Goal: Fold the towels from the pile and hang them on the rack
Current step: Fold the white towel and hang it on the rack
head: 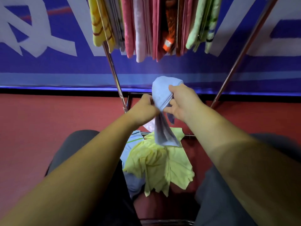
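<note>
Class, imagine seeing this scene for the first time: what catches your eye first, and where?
The blue towel at centre, bunched between the left hand and right hand. Above it, a tight row of colourful hung towels fills the top of the rack; below, a crumpled yellow towel tops the pile.

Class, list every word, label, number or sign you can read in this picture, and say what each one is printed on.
On the blue banner behind the rack: large white characters, cropped and blurred, not readable.
On the orange tag of the orange towel: too small to read.
On the blue towel: no text visible.
</note>
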`<state>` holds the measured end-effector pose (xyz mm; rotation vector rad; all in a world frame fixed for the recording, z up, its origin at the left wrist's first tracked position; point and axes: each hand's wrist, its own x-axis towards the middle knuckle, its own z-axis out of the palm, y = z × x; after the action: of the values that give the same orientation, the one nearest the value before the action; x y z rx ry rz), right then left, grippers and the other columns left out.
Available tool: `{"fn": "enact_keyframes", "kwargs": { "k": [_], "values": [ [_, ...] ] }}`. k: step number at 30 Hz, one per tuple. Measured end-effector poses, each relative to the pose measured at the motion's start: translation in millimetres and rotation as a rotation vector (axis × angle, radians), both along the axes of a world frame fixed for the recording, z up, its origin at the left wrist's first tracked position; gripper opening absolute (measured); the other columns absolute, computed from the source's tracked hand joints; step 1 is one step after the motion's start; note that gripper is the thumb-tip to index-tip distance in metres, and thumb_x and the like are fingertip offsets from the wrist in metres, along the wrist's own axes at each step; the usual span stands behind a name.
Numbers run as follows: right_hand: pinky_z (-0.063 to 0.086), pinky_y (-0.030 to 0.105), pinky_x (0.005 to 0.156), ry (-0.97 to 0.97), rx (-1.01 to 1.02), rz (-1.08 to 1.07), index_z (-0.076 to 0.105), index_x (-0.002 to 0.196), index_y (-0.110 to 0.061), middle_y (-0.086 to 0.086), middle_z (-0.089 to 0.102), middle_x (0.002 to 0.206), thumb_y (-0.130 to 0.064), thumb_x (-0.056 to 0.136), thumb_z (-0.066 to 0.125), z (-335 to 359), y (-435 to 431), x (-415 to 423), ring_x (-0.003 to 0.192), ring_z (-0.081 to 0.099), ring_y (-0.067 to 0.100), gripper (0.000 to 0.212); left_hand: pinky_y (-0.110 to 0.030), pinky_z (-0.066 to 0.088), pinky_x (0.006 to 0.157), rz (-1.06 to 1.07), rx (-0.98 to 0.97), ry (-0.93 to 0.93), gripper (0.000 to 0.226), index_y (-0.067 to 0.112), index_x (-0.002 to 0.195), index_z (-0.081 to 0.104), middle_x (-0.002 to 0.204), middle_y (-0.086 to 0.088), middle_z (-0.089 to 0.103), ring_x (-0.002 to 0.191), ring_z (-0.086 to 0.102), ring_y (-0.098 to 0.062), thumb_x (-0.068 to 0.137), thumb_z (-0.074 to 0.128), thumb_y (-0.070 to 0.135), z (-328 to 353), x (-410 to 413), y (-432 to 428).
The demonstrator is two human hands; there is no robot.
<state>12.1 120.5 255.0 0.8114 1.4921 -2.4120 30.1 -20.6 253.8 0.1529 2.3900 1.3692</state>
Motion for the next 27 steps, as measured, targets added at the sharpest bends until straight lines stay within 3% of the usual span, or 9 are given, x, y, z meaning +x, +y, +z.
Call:
{"fn": "enact_keyframes", "kwargs": {
  "k": [3,5,9,14,17,21,24,25,27],
  "values": [
    [0.060,0.054,0.081,0.022,-0.037,-0.058,0.051,0.149,-0.026,0.013,0.064,0.142,-0.011,0.110,0.053,-4,-2,-8,0.113,0.069,0.033,0.043,-0.023,0.045,0.069,-0.094,-0.065,0.040,0.032,0.017,0.084,0.051,0.098,-0.009,0.054,0.084,0.054,-0.016,0.087,0.070,-0.008,-8,4,13],
    [0.060,0.055,0.082,0.040,-0.080,-0.095,0.052,0.146,-0.025,0.013,0.066,0.137,-0.004,0.109,0.050,-6,-4,-13,0.116,0.070,0.034,0.042,-0.024,0.043,0.071,-0.046,-0.110,0.121,0.034,0.023,0.087,0.048,0.106,-0.013,0.053,0.092,0.057,-0.020,0.089,0.076,0.003,-20,-2,19],
    [0.055,0.062,0.097,0.022,-0.175,-0.130,0.046,0.155,-0.012,0.020,0.062,0.147,0.000,0.109,0.045,-7,-4,-18,0.133,0.063,0.039,0.048,-0.034,0.041,0.072,0.167,-0.280,0.232,0.024,0.009,0.115,0.053,0.106,-0.009,0.064,0.096,0.063,-0.031,0.100,0.062,0.026,-40,-17,23],
    [0.054,0.060,0.104,0.023,-0.222,-0.187,0.047,0.153,0.000,0.026,0.063,0.141,0.003,0.107,0.041,-7,1,-21,0.131,0.064,0.042,0.046,-0.041,0.047,0.073,0.223,-0.455,0.279,0.020,0.010,0.104,0.056,0.102,-0.012,0.066,0.095,0.066,-0.041,0.104,0.053,0.030,-40,-32,19],
    [0.055,0.059,0.106,0.040,-0.241,-0.191,0.053,0.143,0.003,0.024,0.069,0.132,0.005,0.100,0.035,-6,8,-18,0.121,0.071,0.042,0.047,-0.040,0.043,0.071,0.206,-0.514,0.363,0.010,0.014,0.097,0.050,0.088,-0.007,0.055,0.085,0.057,-0.039,0.102,0.048,0.022,-32,-33,14],
    [0.058,0.056,0.099,0.002,-0.240,-0.201,0.056,0.112,0.004,0.023,0.067,0.116,0.011,0.093,0.024,-8,16,-11,0.103,0.072,0.043,0.038,-0.041,0.045,0.067,0.219,-0.498,0.502,0.011,0.012,0.102,0.056,0.086,-0.009,0.059,0.083,0.057,-0.041,0.096,0.049,0.016,-24,-38,8],
    [0.064,0.045,0.073,-0.149,0.182,0.062,0.057,0.131,-0.004,0.021,0.068,0.114,0.006,0.098,0.040,-20,9,-5,0.088,0.077,0.034,0.039,-0.046,0.053,0.069,0.208,-0.470,0.579,0.020,0.014,0.112,0.062,0.093,-0.012,0.068,0.088,0.062,-0.040,0.095,0.051,0.016,-20,-39,9],
    [0.065,0.045,0.076,-0.181,0.409,0.213,0.057,0.133,-0.007,0.020,0.070,0.119,-0.005,0.099,0.055,-22,5,-1,0.091,0.077,0.034,0.035,-0.048,0.055,0.072,0.192,-0.454,0.594,0.023,0.015,0.113,0.064,0.096,-0.012,0.069,0.090,0.063,-0.039,0.094,0.051,0.015,-18,-37,11],
    [0.063,0.047,0.090,-0.215,0.816,0.391,0.043,0.144,-0.005,0.020,0.064,0.131,-0.031,0.092,0.076,-29,1,3,0.106,0.074,0.038,0.067,-0.049,0.056,0.074,0.149,-0.419,0.620,0.030,0.016,0.113,0.067,0.098,-0.010,0.070,0.091,0.063,-0.037,0.088,0.052,0.013,-17,-33,14]
  ]
}}
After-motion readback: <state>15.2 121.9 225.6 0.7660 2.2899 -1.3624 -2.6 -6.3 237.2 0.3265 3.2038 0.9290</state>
